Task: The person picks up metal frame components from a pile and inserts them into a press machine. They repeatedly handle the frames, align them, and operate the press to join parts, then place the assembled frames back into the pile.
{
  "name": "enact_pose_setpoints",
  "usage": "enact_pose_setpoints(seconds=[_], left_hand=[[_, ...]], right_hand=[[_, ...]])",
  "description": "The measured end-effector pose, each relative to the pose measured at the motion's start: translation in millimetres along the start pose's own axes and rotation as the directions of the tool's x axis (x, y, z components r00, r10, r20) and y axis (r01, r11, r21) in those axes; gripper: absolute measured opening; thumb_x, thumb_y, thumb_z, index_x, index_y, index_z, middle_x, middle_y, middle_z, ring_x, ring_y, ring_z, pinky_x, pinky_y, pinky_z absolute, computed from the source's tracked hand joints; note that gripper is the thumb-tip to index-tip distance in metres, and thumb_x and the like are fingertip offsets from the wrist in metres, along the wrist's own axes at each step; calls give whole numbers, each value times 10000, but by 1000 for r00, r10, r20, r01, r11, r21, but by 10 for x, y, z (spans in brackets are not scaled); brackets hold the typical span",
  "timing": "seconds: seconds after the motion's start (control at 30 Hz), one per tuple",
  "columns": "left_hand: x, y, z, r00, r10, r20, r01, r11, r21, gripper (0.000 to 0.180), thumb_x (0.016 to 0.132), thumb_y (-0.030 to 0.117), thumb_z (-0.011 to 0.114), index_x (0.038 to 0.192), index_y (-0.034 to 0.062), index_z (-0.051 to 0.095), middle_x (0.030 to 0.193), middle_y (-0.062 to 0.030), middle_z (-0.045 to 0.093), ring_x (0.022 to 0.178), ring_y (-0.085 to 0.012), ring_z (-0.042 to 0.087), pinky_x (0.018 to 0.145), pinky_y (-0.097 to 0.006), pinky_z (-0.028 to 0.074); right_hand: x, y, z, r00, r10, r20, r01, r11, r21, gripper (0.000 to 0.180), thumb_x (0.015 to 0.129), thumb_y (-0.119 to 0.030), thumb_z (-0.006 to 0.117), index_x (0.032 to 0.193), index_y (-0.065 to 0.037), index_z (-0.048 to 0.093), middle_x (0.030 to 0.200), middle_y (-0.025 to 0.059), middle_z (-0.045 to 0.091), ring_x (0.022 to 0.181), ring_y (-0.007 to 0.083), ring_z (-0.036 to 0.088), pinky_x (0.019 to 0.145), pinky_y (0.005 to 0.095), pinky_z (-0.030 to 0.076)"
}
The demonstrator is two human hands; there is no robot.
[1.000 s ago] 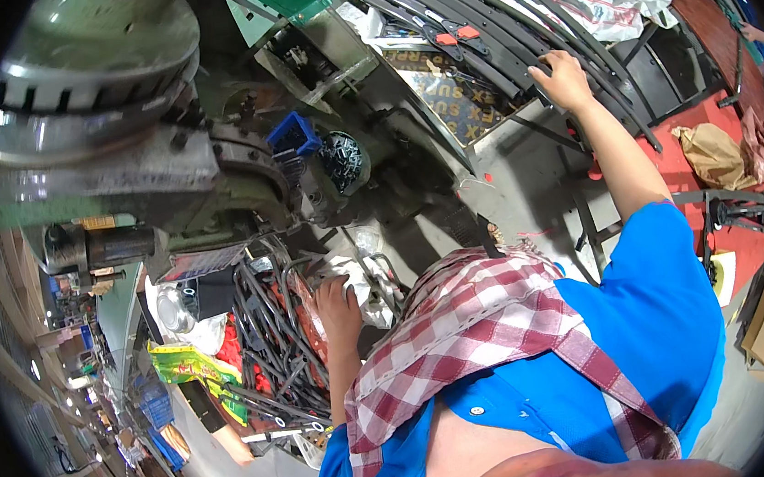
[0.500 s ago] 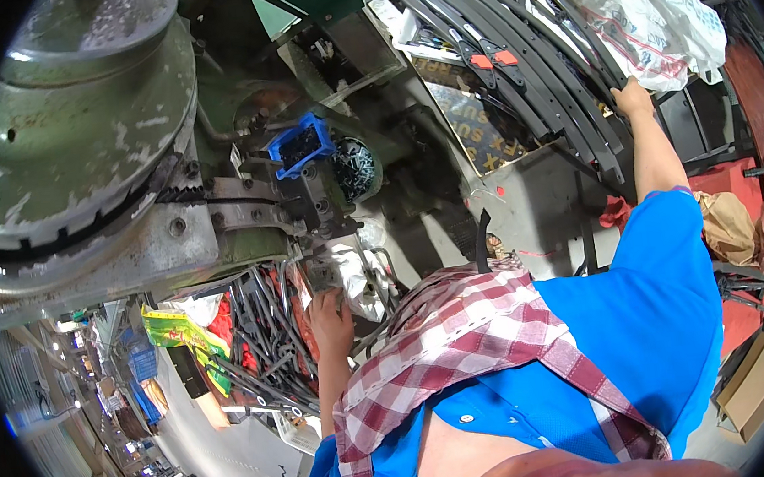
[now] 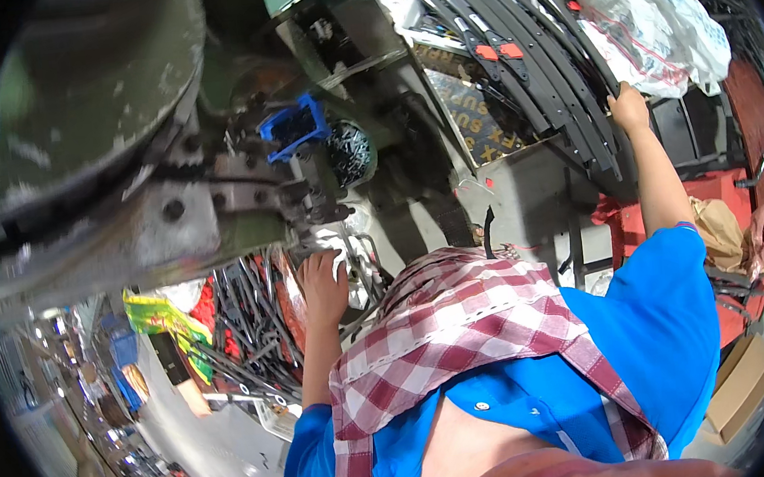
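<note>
My right hand [image 3: 629,110] is closed round the near end of a black curved bar [image 3: 591,42] with a red piece near its far end. It reaches out to the right, beside a stack of similar long black curved bars [image 3: 527,77], some with red clips. My left hand [image 3: 322,288] is at the front edge of a large green machine [image 3: 86,129], its fingers bent together next to a crumpled white thing [image 3: 355,258]. What those fingers hold, if anything, is hidden. Above it on the machine sit a blue bin [image 3: 296,129] and a round container of small metal parts [image 3: 353,154].
A white plastic sack [image 3: 655,19] lies behind my right hand. Bundled black rods [image 3: 256,319] and a yellow-green bag [image 3: 164,319] are to the left. Brown paper [image 3: 720,229] lies on a red surface at right, above a cardboard box [image 3: 741,388].
My left hand has moved up and slightly left, closer to the machine's edge. My right hand stays near the bars; a red-tipped bar now shows above it. The view has shifted slightly.
</note>
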State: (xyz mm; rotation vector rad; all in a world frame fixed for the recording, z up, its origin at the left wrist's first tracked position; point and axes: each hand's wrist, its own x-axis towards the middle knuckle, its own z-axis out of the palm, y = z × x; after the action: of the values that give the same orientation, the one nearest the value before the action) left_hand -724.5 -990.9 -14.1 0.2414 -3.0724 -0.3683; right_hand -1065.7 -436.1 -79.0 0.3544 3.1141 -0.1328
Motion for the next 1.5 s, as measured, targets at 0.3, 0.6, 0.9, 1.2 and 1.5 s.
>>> enact_pose_setpoints(seconds=[0.3, 0.6, 0.9, 1.2, 1.5], left_hand=[[-313, -308, 107, 990, -102, -99, 96, 993, -69, 220, 820, 162, 626, 1033, 109, 630, 1058, -72, 613, 1048, -291, 542, 966, -447, 348], [-955, -861, 165, 913, -333, -233, 299, 939, -169, 224, 811, 176, 663, 1027, 113, 654, 1030, -70, 619, 1045, -274, 549, 963, -455, 361], [-1520, -1487, -123, 821, -498, -280, 444, 864, -236, 224, 784, 139, 676, 1002, 103, 638, 1011, -73, 602, 1040, -277, 551, 958, -456, 367], [-871, -2535, -660, 870, -352, -345, 281, 930, -237, 193, 809, 131, 648, 996, 87, 633, 1048, -77, 608, 1057, -264, 554, 952, -422, 361], [582, -4116, -1685, 768, -339, -543, 374, 926, -49, 240, 814, 253, 631, 1021, 132, 644, 1116, -99, 576, 1090, -306, 521, 922, -481, 395]], right_hand=[[-550, -2514, -265, 640, -738, -215, 711, 461, 532, 206, 777, -209, 700, 844, -16, 682, 837, 186, 657, 832, 353, 633, 745, 425, 492], [-764, -4715, 103, 407, -893, -190, 893, 345, 290, 166, 779, -152, 694, 896, -40, 663, 850, 197, 649, 794, 394, 618, 699, 466, 495], [-693, -5227, 19, 470, -859, 202, 863, 495, 97, 162, 785, -143, 698, 897, -33, 657, 849, 195, 653, 787, 387, 624, 687, 463, 494], [-1416, -5324, -398, 508, -852, -124, 839, 458, 294, 118, 768, -89, 690, 857, -18, 659, 821, 176, 665, 781, 355, 647, 682, 427, 503], [-1749, -5173, -773, 729, -678, -93, 667, 674, 318, 195, 915, -198, 605, 973, -14, 579, 829, 154, 662, 752, 293, 648, 679, 391, 497]])
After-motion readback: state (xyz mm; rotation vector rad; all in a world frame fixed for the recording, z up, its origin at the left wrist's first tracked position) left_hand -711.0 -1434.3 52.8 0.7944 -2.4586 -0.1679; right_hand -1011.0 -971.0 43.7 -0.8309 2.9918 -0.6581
